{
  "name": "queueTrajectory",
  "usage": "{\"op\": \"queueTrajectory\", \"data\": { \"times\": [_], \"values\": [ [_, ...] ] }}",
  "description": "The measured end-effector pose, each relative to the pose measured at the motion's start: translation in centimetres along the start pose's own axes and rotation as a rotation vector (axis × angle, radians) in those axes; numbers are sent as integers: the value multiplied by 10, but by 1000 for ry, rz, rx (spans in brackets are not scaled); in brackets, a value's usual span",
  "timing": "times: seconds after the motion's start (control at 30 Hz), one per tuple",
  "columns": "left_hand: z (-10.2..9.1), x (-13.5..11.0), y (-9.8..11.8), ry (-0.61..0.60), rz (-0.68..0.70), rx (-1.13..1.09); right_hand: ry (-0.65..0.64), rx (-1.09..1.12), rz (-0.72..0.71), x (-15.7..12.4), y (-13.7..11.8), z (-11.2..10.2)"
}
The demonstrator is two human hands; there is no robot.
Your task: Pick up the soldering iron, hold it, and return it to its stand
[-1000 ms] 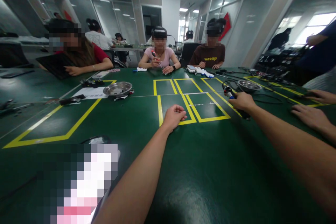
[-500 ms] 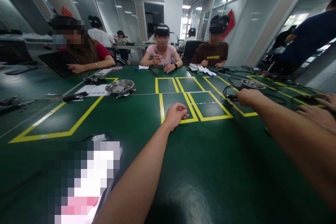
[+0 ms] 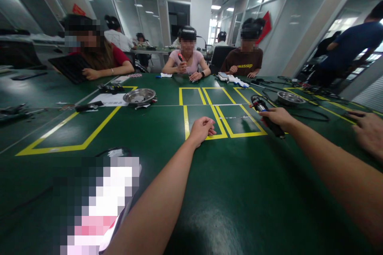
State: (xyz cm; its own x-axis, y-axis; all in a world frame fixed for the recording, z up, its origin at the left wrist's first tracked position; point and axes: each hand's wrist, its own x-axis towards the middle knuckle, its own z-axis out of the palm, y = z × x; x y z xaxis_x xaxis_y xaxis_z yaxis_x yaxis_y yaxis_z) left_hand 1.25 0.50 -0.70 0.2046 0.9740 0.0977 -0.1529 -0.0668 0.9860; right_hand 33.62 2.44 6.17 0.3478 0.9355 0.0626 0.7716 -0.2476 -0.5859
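Observation:
My left hand (image 3: 202, 130) rests on the green table over a yellow-taped rectangle (image 3: 186, 121). Its fingers are loosely curled, and nothing shows in them. To the right, my right hand (image 3: 280, 117) is wrapped around a black electric screwdriver (image 3: 274, 128) with a silver, blue and red front part. The tool is tilted above the table, its front pointing away to the left and its back end toward me. A black cable lies around its front. The fingers hide the tool's middle.
Metal bowls stand left (image 3: 139, 96) and right (image 3: 291, 98). Black cables (image 3: 314, 117) lie at right, near another person's hand (image 3: 369, 133). A blurred-out bright screen (image 3: 110, 195) lies near my left forearm. Opposite sit several people, one holding a red-handled screwdriver (image 3: 180, 56), another a black tablet (image 3: 68, 67).
My right hand has raised the electric screwdriver from among the cables and brought it slightly toward me. My left hand stays put. The neighbour's hand at right has shifted.

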Motion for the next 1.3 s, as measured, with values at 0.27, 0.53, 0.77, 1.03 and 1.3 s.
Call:
{"op": "queueTrajectory", "data": {
  "times": [0.27, 0.53, 0.77, 1.03, 1.3],
  "values": [
    [0, 1, 5, 61, -73, -124, -562, 996, 20, -99, -56, 74],
    [3, -4, 7, 24, -51, -100, -565, 1004, -58, -147, -66, 95],
    [6, -5, 8, 42, -66, -74, -548, 996, -97, -147, -64, 93],
    [5, -3, 7, 38, -95, -98, -567, 1043, -61, -147, -65, 91],
    [3, -3, 9, -12, -96, -122, -582, 1104, -58, -146, -62, 90]
  ]
}}
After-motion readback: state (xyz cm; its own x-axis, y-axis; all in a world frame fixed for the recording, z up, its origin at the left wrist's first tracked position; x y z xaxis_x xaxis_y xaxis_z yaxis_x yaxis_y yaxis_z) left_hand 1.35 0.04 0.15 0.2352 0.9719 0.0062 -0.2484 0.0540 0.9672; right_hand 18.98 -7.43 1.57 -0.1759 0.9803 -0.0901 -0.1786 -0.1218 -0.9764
